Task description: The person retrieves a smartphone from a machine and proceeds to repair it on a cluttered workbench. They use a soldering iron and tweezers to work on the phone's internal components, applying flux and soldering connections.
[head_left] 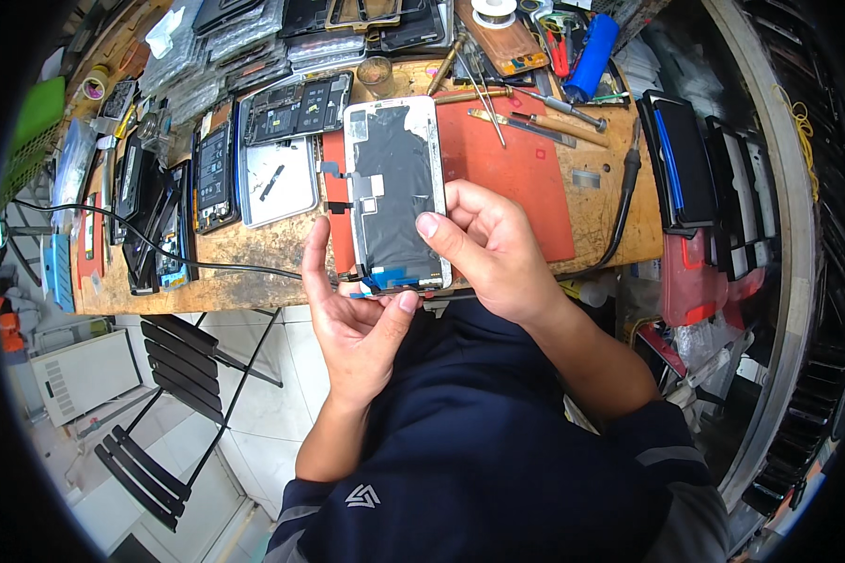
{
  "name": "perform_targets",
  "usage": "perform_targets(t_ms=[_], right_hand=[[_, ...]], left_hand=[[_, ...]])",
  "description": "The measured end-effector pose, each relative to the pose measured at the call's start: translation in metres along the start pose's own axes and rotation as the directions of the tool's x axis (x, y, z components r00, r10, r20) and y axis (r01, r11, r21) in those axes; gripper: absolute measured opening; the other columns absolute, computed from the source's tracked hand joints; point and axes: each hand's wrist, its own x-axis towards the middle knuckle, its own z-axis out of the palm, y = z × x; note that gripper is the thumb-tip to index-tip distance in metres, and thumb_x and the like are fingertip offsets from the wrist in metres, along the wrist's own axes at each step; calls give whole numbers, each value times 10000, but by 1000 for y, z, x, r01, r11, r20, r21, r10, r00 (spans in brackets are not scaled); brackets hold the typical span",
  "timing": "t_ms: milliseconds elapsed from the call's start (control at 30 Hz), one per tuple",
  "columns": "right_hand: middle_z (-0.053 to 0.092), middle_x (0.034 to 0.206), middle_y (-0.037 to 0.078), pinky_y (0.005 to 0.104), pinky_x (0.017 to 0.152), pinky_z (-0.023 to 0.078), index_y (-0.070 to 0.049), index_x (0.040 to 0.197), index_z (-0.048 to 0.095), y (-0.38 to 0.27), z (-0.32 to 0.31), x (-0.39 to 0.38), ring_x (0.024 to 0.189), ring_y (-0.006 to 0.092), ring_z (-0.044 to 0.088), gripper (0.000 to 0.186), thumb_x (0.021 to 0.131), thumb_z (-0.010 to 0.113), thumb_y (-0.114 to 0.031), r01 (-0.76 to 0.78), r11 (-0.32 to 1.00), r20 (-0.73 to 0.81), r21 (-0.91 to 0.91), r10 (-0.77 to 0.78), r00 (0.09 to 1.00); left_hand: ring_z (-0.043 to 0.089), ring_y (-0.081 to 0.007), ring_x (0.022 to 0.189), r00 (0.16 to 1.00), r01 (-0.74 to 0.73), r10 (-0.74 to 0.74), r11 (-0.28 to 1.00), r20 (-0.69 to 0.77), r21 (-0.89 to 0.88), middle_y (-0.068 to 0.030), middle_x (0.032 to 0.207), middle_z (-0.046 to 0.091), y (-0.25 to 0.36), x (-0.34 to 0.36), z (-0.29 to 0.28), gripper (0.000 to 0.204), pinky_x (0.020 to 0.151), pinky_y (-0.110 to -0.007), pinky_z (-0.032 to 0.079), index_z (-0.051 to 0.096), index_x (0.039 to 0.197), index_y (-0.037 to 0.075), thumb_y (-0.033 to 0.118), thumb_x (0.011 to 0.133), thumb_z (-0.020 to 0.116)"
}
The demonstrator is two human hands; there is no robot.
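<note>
The right hand [498,249] grips a phone screen panel [393,192]; the half-open left hand [352,314] supports its lower edge.

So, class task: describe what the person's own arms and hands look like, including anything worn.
Both hands, left hand and right hand, are bare: no gloves, rings or watch visible. The forearms are bare too. Dark navy sleeves are pushed up near the elbows, with grey stripe trim and a small grey triangular emblem.

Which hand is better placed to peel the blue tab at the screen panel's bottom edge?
Probably left. The left hand has its thumb tip right by the blue tab, while the right hand grips the screen panel by its right edge, steadying it.
</note>
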Motion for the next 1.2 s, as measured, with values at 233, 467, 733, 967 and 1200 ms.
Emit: perform_targets(t_ms=[233, 467, 733, 967, 1200], right_hand=[[743, 1051, 28, 235, 790, 543, 9, 1152, 662, -1, 1, -6, 922, 24, 645, 126, 1123, 627, -109, 42, 999, 23, 5, -43, 999], [732, 1036, 16, 241, 772, 543, 6, 1150, 664, 0, 4, -10, 907, 24, 637, 126, 1124, 625, -111, 25, 1000, 26, 7, -25, 999], [720, 1097, 20, 230, 731, 507, -24, 1317, 575, -2, -1, -19, 905, 26, 629, 313, 1024, 684, -8, -98, 994, 150, 49, 89, 985], [680, 1095, 10, 227, 774, 476, -46, 1402, 487, 1, -3, -22, 923, 31, 597, 490, 972, 703, 47, -45, 994, 191, -101, 63, 979], [680, 1175, 45, 275, 908, 530, -27, 1397, 471, -6, -1, -20, 1037, 70, 652, 477, 973, 664, 73, -106, 994, 166, 41, 97, 981]], left_hand=[[679, -205, 1207, 988, 136, -145, 974, -42, -180, -170, 1490, 547, -1, -3, 2, 997, 979, -336, 605, 141, 1706, 61, -147, 912, 707], [672, -224, 1235, 972, 219, -232, 942, -25, -255, -147, 1437, 580, 2, -4, 1, 869, 1042, -369, 581, 288, 1625, 52, -151, 880, 687], [674, -192, 1193, 967, 238, -253, 928, -19, -286, -127, 1338, 634, 5, -6, -5, 758, 1048, -373, 564, 372, 1550, 52, -121, 884, 691], [676, -159, 1155, 988, 129, -141, 980, -66, -153, -112, 1331, 637, 1, -9, 0, 755, 1021, -337, 557, 337, 1591, 24, -97, 930, 684], [697, -185, 1123, 991, -37, 41, 999, 125, -34, -132, 1258, 681, 2, -11, -14, 760, 1028, -362, 561, 309, 1636, -50, -48, 964, 664]])
